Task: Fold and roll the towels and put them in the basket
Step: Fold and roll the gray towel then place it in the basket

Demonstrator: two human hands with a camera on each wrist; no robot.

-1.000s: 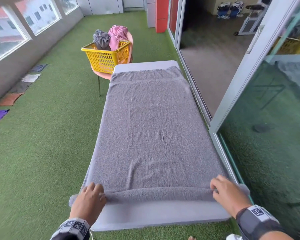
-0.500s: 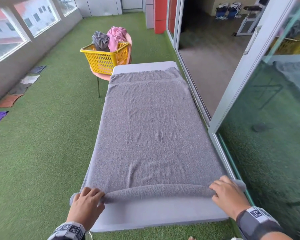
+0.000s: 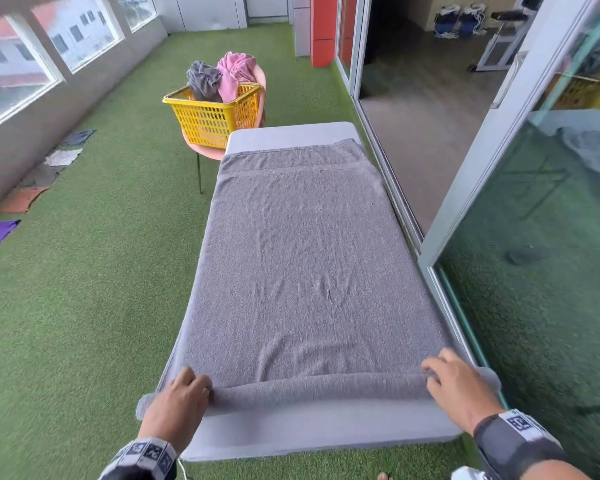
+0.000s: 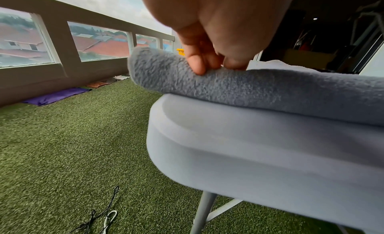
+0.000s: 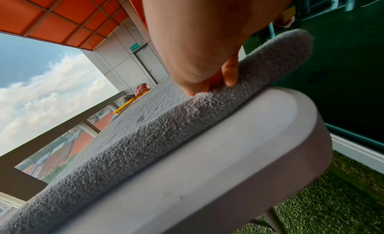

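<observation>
A long grey towel [image 3: 309, 265] lies flat along a pale grey folding table [image 3: 326, 434] and covers almost all of its top. At the near end the towel is turned into a thin roll [image 3: 319, 389] that runs across the table from one side to the other, and its two ends stick out a little past the table edges.

The left hand [image 3: 177, 407] sits on the left end of the roll. In the left wrist view its fingertips [image 4: 197, 63] are bent down and press into the top of the roll, close together. The right hand [image 3: 459, 389] is on the right end — its fingers [image 5: 230, 75] curl over the roll and grip it.

Beyond the far end of the table a yellow basket [image 3: 215, 116] stands on a pink chair [image 3: 201, 150]. A crumpled grey towel [image 3: 203, 81] and a pink towel [image 3: 234, 72] are inside it, loose and not rolled. On the green artificial grass [image 3: 101, 289] by the left wall some cloths [image 3: 32, 188] lie in a row.
</observation>
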